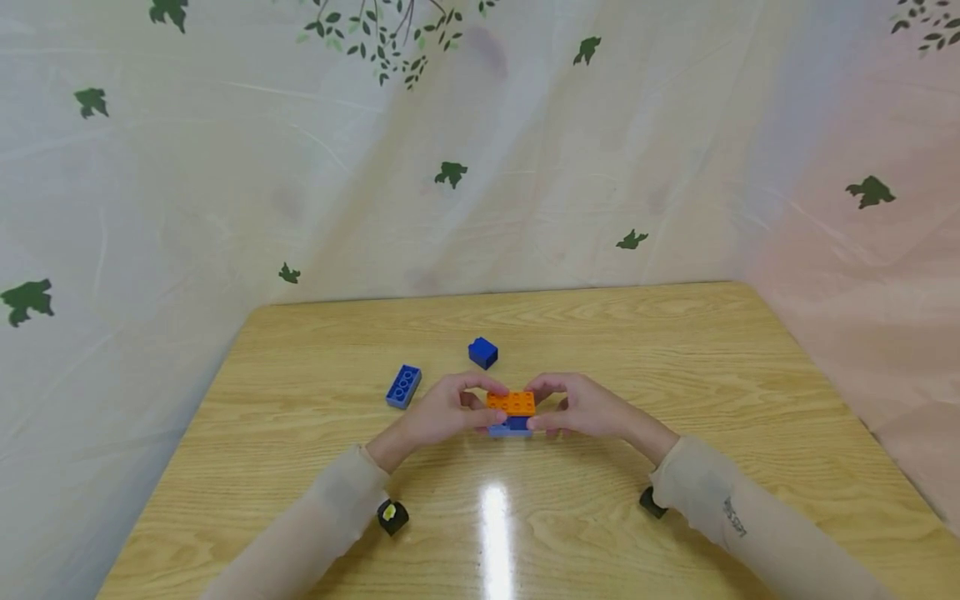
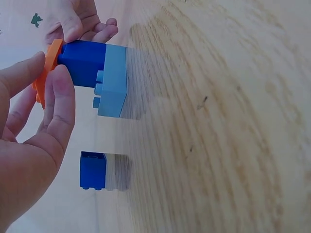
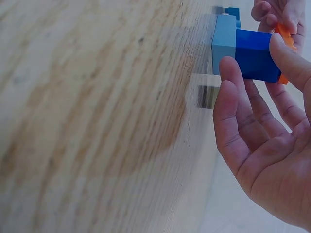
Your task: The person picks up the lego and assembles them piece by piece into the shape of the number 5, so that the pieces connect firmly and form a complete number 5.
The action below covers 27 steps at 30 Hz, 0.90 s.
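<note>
A light blue brick [image 2: 114,82] stands at the bottom of a small stack on the table, some of its studs bare. On one end of it sits a dark blue brick [image 3: 253,54]. An orange studded plate [image 1: 512,403] lies across the top, slightly tilted in the left wrist view and overhanging toward the left. My left hand [image 1: 442,412] pinches this plate between thumb and fingers. From the other side, my right hand [image 1: 588,408] grips the dark blue brick, thumb near its upper edge by the plate and fingers behind.
Beyond the hands lie a small blue brick [image 1: 483,353] and, farther left, a longer blue brick [image 1: 404,387] with its hollow underside up. A black object [image 1: 392,517] shows by the left sleeve and another [image 1: 652,502] by the right. A curtain [image 1: 480,125] hangs behind the wooden table [image 1: 315,467].
</note>
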Each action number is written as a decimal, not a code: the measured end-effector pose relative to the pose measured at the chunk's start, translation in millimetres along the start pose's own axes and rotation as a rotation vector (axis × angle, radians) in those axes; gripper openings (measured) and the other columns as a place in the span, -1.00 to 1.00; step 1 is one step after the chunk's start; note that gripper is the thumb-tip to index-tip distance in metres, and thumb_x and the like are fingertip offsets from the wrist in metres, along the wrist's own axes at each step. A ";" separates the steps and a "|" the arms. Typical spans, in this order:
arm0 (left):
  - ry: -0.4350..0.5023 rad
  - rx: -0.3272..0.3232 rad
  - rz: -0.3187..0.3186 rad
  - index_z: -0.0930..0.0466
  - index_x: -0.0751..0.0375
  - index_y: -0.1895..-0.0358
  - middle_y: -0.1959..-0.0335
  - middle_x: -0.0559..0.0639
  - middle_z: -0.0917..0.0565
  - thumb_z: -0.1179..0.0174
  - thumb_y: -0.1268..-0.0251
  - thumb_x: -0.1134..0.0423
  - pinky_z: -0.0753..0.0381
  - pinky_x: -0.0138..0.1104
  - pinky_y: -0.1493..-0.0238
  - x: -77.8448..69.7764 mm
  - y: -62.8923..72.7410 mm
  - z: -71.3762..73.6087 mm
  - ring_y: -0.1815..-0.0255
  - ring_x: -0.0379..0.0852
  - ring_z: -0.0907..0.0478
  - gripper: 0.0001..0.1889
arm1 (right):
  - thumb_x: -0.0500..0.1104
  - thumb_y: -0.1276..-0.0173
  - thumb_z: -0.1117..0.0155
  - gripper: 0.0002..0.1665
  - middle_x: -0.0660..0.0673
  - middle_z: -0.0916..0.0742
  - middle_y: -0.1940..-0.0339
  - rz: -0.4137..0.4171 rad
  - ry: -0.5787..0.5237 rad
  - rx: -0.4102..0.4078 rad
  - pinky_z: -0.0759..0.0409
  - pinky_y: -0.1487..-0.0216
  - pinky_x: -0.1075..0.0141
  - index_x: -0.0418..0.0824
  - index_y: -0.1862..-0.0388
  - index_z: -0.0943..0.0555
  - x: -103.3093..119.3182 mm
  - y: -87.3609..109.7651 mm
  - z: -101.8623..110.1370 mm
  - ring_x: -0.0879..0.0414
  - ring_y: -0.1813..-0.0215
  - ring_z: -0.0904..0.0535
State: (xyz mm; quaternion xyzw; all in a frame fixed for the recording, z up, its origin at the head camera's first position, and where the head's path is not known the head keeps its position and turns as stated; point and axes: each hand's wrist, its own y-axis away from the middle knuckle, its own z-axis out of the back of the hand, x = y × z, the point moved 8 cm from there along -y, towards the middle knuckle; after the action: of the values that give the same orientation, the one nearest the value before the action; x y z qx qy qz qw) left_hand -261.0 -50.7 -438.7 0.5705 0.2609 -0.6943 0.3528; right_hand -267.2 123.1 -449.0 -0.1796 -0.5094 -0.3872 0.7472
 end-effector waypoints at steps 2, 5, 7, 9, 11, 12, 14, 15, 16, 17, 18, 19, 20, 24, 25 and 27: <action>0.005 -0.008 0.009 -0.62 0.24 -0.15 -0.12 0.09 -0.62 -0.37 -0.34 0.30 -0.75 -0.06 0.15 0.9 -0.3 -0.2 0.29 0.19 -0.67 -0.65 | -0.05 -0.36 -0.46 -0.44 -0.23 -0.64 -0.08 -0.002 0.003 -0.001 -0.74 0.33 0.02 -0.19 -0.26 -0.55 0.0 0.2 0.0 -0.14 0.35 -0.74; 0.013 -0.020 0.031 -0.58 0.28 -0.18 -0.14 0.14 -0.60 -0.38 -0.33 0.29 -0.75 -0.07 0.15 2.7 -0.4 0.1 0.28 0.21 -0.67 -0.61 | -0.05 -0.36 -0.47 -0.46 -0.22 -0.64 -0.09 -0.005 0.000 0.001 -0.74 0.32 0.02 -0.16 -0.26 -0.56 -0.3 0.2 -0.3 -0.14 0.34 -0.74; 0.018 -0.028 0.051 -0.53 0.28 -0.23 -0.16 0.14 -0.58 -0.39 -0.33 0.27 -0.75 -0.09 0.17 4.5 -0.2 0.5 0.28 0.24 -0.68 -0.55 | -0.05 -0.37 -0.46 -0.46 -0.21 -0.64 -0.09 -0.001 -0.004 0.005 -0.74 0.32 0.02 -0.16 -0.26 -0.55 -0.1 0.3 -0.6 -0.14 0.34 -0.73; 0.026 -0.028 0.070 -0.46 0.29 -0.29 -0.15 0.16 -0.58 -0.39 -0.34 0.25 -0.76 -0.12 0.20 6.4 -0.4 0.4 0.28 0.27 -0.68 -0.49 | -0.05 -0.37 -0.46 -0.46 -0.20 -0.65 -0.09 0.001 -0.006 0.007 -0.74 0.32 0.02 -0.15 -0.26 -0.56 -0.1 0.2 -0.8 -0.14 0.34 -0.73; 0.031 -0.025 0.089 -0.40 0.29 -0.34 -0.13 0.17 -0.58 -0.38 -0.35 0.23 -0.76 -0.15 0.26 8.4 -0.6 -0.3 0.32 0.26 -0.67 -0.44 | -0.05 -0.38 -0.45 -0.47 -0.20 -0.65 -0.09 0.006 -0.007 0.010 -0.74 0.32 0.01 -0.15 -0.26 -0.56 0.4 0.2 -1.2 -0.14 0.33 -0.73; 0.032 -0.024 0.100 -0.39 0.27 -0.34 -0.12 0.16 -0.59 -0.39 -0.34 0.22 -0.76 -0.16 0.28 9.4 -0.6 -0.6 0.34 0.25 -0.67 -0.42 | -0.05 -0.39 -0.44 -0.48 -0.20 -0.65 -0.09 0.007 -0.008 0.012 -0.74 0.32 0.01 -0.14 -0.26 -0.56 0.8 0.2 -1.4 -0.14 0.33 -0.73; 0.025 -0.025 0.114 -0.43 0.23 -0.30 -0.08 0.15 -0.61 -0.40 -0.34 0.19 -0.75 -0.14 0.34 10.1 -0.6 -1.3 0.38 0.23 -0.66 -0.46 | -0.05 -0.39 -0.44 -0.50 -0.18 -0.65 -0.09 0.006 -0.010 0.013 -0.74 0.32 0.01 -0.12 -0.25 -0.57 1.2 0.1 -1.5 -0.14 0.33 -0.73; 0.021 -0.026 0.120 -0.46 0.20 -0.27 -0.07 0.14 -0.61 -0.40 -0.33 0.18 -0.75 -0.13 0.36 10.2 -0.3 -1.5 0.39 0.24 -0.65 -0.49 | -0.05 -0.39 -0.44 -0.50 -0.18 -0.65 -0.09 0.006 -0.011 0.015 -0.74 0.32 0.00 -0.12 -0.25 -0.57 1.5 0.0 -1.7 -0.14 0.32 -0.73; 0.007 -0.029 0.124 -0.49 0.16 -0.24 -0.05 0.12 -0.62 -0.41 -0.32 0.16 -0.75 -0.13 0.38 10.2 -0.1 -1.4 0.39 0.24 -0.64 -0.51 | -0.05 -0.39 -0.44 -0.51 -0.18 -0.65 -0.09 0.006 -0.012 0.016 -0.74 0.32 0.00 -0.12 -0.24 -0.57 1.7 -0.2 -1.7 -0.14 0.33 -0.73; -0.008 -0.032 0.124 -0.52 0.12 -0.21 -0.04 0.10 -0.63 -0.42 -0.32 0.14 -0.75 -0.14 0.41 9.8 0.2 -1.2 0.38 0.25 -0.64 -0.54 | -0.05 -0.39 -0.44 -0.51 -0.18 -0.65 -0.09 0.005 -0.013 0.016 -0.74 0.31 0.00 -0.11 -0.24 -0.57 1.6 -0.3 -1.8 -0.14 0.33 -0.73; -0.024 -0.033 0.119 -0.55 0.09 -0.18 -0.02 0.09 -0.63 -0.42 -0.31 0.12 -0.74 -0.14 0.43 9.5 0.2 -1.0 0.38 0.27 -0.63 -0.57 | -0.05 -0.39 -0.44 -0.51 -0.18 -0.65 -0.09 0.006 -0.013 0.015 -0.74 0.32 0.00 -0.11 -0.24 -0.57 1.5 -0.4 -1.6 -0.14 0.33 -0.73; -0.042 -0.034 0.114 -0.58 0.05 -0.16 0.00 0.07 -0.64 -0.42 -0.31 0.10 -0.73 -0.15 0.46 9.0 0.2 -0.6 0.39 0.28 -0.63 -0.60 | -0.05 -0.38 -0.44 -0.51 -0.18 -0.65 -0.09 0.005 -0.013 0.013 -0.74 0.32 0.00 -0.11 -0.24 -0.57 1.4 -0.5 -1.5 -0.14 0.33 -0.73; -0.060 -0.033 0.108 -0.59 0.02 -0.15 0.02 0.06 -0.65 -0.42 -0.30 0.08 -0.72 -0.16 0.49 8.3 0.4 -0.1 0.38 0.30 -0.61 -0.60 | -0.05 -0.38 -0.45 -0.51 -0.18 -0.65 -0.09 0.006 -0.012 0.012 -0.74 0.32 0.00 -0.11 -0.23 -0.57 1.2 -0.6 -1.3 -0.14 0.33 -0.74; -0.126 -0.033 0.082 -0.63 -0.06 -0.15 0.11 0.06 -0.65 -0.42 -0.30 0.05 -0.67 -0.16 0.57 5.5 0.5 1.9 0.41 0.34 -0.57 -0.61 | -0.05 -0.37 -0.45 -0.51 -0.18 -0.66 -0.09 0.010 -0.010 0.006 -0.74 0.32 -0.01 -0.11 -0.23 -0.57 0.3 -0.8 -0.5 -0.14 0.34 -0.74; -0.137 -0.034 0.080 -0.63 -0.08 -0.15 0.12 0.07 -0.64 -0.42 -0.30 0.04 -0.67 -0.15 0.58 5.0 0.6 2.3 0.41 0.33 -0.57 -0.61 | -0.05 -0.37 -0.45 -0.51 -0.19 -0.66 -0.08 0.012 -0.009 0.006 -0.74 0.33 -0.01 -0.12 -0.23 -0.57 -0.3 -0.9 -0.6 -0.14 0.34 -0.74; -0.153 -0.031 0.076 -0.63 -0.10 -0.16 0.13 0.07 -0.63 -0.42 -0.30 0.03 -0.66 -0.15 0.59 4.7 0.6 2.5 0.42 0.33 -0.56 -0.61 | -0.05 -0.37 -0.45 -0.51 -0.19 -0.66 -0.08 0.012 -0.010 0.007 -0.74 0.33 0.00 -0.12 -0.23 -0.57 -0.6 -1.1 -0.7 -0.14 0.34 -0.74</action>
State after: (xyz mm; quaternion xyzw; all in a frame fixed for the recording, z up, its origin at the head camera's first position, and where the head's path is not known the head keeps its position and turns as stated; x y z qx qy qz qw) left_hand -262.5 -53.8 -442.8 0.5196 0.2221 -0.7179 0.4065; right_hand -267.7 122.2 -450.0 -0.1819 -0.5133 -0.3800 0.7477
